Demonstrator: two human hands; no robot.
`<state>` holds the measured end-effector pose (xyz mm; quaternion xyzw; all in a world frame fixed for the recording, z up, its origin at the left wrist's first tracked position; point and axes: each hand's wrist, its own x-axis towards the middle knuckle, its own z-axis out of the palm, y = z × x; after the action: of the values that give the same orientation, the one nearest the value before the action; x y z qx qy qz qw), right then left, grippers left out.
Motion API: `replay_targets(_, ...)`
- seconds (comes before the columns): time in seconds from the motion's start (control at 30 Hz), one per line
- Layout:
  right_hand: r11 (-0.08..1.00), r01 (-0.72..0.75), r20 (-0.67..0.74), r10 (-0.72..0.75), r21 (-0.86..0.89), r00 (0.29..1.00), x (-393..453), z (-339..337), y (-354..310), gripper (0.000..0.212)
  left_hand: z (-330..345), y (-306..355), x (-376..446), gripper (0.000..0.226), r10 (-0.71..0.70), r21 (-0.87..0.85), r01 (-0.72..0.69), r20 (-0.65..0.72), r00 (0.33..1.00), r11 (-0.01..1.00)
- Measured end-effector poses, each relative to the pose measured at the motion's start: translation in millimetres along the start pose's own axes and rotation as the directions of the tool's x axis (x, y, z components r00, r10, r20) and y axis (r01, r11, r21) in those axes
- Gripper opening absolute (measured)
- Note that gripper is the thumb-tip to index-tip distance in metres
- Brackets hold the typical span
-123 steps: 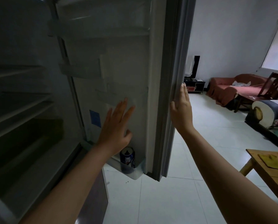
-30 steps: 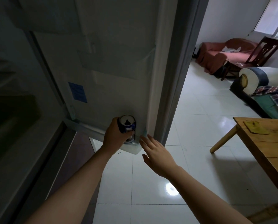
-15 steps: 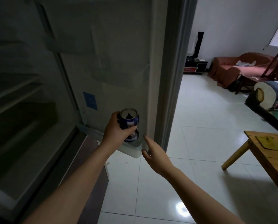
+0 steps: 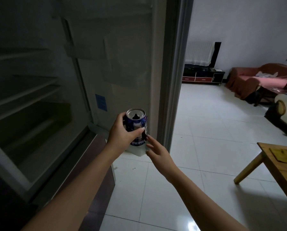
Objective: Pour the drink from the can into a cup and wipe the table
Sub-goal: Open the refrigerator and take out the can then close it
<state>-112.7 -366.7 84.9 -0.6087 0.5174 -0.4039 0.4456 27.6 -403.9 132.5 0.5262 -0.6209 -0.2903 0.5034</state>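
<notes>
The left hand (image 4: 122, 130) is wrapped around the blue can (image 4: 137, 126), holding it upright in front of the open fridge door (image 4: 119, 55). The right hand (image 4: 157, 152) is released, fingers spread, just at the can's 5 o'clock. The can's mouth is already open, so a tilt or jolt on the way to the worktop (image 4: 282, 162) at 3 o'clock could slosh drink onto the floor (image 4: 197, 130). No cup or cloth shows; the worktop is cut off by the frame, and the fridge interior is dim.

The can (image 4: 137, 125) sits upright in the left hand (image 4: 122, 132), in front of the open fridge door (image 4: 122, 55). The right hand (image 4: 157, 151) is just right of it. The tabletop (image 4: 282, 162) stands far right.
</notes>
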Motion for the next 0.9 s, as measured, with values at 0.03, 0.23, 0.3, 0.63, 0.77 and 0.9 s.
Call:
replay_targets(0.03,1.000,-0.011,0.004,0.011,0.016,1.000,-6,1,-1,0.057,-1,1,-6,0.067,-0.001,0.007,0.001,0.002,1.000,1.000)
replay_targets(0.23,0.996,-0.082,0.022,0.081,0.035,0.996,-41,8,-4,0.059,-7,8,-43,0.066,-0.010,0.012,0.010,0.015,1.000,1.000)
replay_targets(0.3,0.995,-0.097,0.019,0.097,0.034,0.995,-52,11,-4,0.059,-8,10,-55,0.066,-0.020,0.023,0.019,0.013,1.000,1.000)
replay_targets(0.63,0.993,-0.110,0.029,0.109,0.037,0.994,-84,11,-5,0.055,-2,13,-89,0.068,-0.027,0.041,0.029,-0.044,0.999,0.999)
replay_targets(0.77,0.994,-0.103,0.051,0.101,0.043,0.994,-81,2,-1,0.054,8,12,-89,0.068,-0.056,0.040,0.059,-0.078,0.995,0.997)
replay_targets(0.9,0.996,-0.081,0.112,0.076,0.038,0.991,-67,-15,3,0.054,22,14,-84,0.069,-0.082,0.048,0.089,-0.137,0.987,0.995)
